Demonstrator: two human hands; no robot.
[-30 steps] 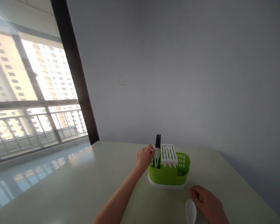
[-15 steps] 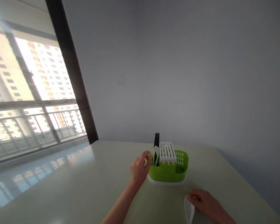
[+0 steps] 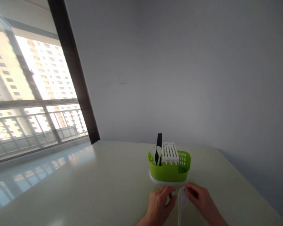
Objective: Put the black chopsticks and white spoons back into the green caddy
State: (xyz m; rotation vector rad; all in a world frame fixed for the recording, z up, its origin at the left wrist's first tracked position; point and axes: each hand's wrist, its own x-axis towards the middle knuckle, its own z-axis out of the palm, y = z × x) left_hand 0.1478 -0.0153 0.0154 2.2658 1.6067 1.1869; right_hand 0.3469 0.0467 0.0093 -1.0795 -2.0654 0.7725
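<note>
A white spoon (image 3: 182,199) is pinched by its bowl rim in my right hand (image 3: 200,199), its handle running down toward the lower frame edge. My left hand (image 3: 159,202) is just left of the spoon, thumb and forefinger curved with a gap between them and nothing seen in it. Behind both hands stands a green caddy (image 3: 167,173) on a white base. Two white spoons (image 3: 158,152) rise bowl-up from its left compartment, along with a tall black utensil (image 3: 159,139), perhaps chopsticks or a fork.
A white slatted rack (image 3: 170,152) sits across the caddy's middle, with small hooks along its front. Everything rests on a pale table (image 3: 113,185). A grey wall (image 3: 184,78) rises behind, and a window (image 3: 35,91) with a railing outside is at left.
My left hand has left the caddy's left compartment and come down beside the spoon in my right hand. That spoon has shifted left and slightly up.
</note>
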